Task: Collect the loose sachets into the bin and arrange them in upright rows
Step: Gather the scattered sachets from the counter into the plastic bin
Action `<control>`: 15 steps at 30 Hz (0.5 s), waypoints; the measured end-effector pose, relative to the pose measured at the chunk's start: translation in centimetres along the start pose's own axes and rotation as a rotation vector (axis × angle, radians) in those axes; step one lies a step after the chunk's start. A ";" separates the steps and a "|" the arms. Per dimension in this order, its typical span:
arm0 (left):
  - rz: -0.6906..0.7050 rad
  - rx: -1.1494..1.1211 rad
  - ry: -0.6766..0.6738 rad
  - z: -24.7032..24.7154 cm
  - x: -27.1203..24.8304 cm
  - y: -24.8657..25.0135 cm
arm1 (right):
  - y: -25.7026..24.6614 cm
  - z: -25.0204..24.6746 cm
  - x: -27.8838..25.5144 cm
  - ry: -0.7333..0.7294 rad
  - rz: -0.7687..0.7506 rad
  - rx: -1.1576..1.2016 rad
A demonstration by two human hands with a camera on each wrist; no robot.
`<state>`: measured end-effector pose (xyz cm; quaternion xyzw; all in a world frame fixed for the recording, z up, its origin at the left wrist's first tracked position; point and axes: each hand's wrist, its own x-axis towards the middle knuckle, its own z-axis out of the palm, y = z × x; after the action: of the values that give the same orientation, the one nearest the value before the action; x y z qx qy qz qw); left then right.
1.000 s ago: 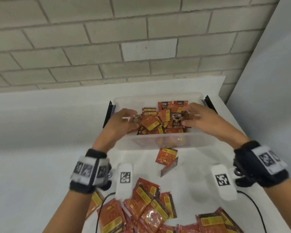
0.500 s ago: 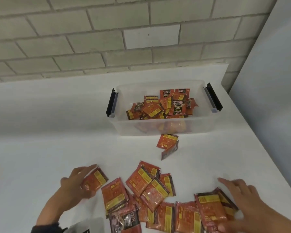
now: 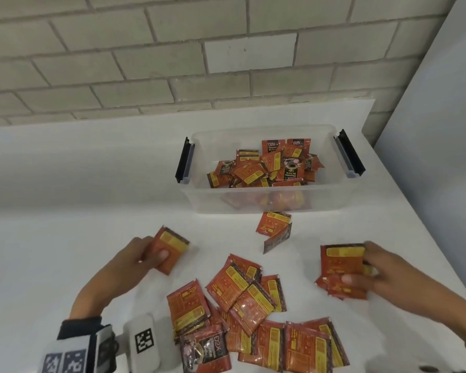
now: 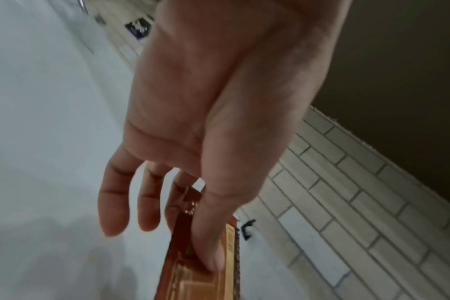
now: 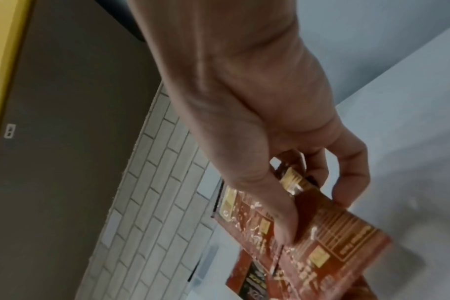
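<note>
Head view: left hand [image 3: 135, 261] pinches one red-orange sachet [image 3: 170, 250] with a yellow label; right hand [image 3: 379, 270] grips several sachets [image 3: 340, 261]. Loose sachets [image 3: 242, 305] lie scattered on the white table [image 3: 65, 251]; clear bin [image 3: 267, 203] holds a jumbled heap.
Left wrist: thumb [image 4: 208, 243] clamps sachet edge-on.
Right wrist: thumb [image 5: 278, 213] presses glossy packets.

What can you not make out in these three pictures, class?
- Sachet text: left wrist view, thumb covers it, blurred.
- How many sachets the right hand holds: right wrist view, overlapped.
- Bin bottom: head view, buried by sachets.
- Near pile: head view, cut off by the bottom edge.
</note>
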<state>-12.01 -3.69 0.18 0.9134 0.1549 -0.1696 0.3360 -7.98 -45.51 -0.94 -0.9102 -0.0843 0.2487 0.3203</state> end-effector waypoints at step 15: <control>0.306 0.086 -0.254 6.0 7.1 12.1 | -6.4 2.1 7.7 -0.005 -0.352 -0.304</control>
<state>-2.09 -15.28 -0.25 0.9110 -0.0366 -0.2370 0.3355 -2.41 -36.99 -1.43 -0.9185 -0.2790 0.1760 0.2179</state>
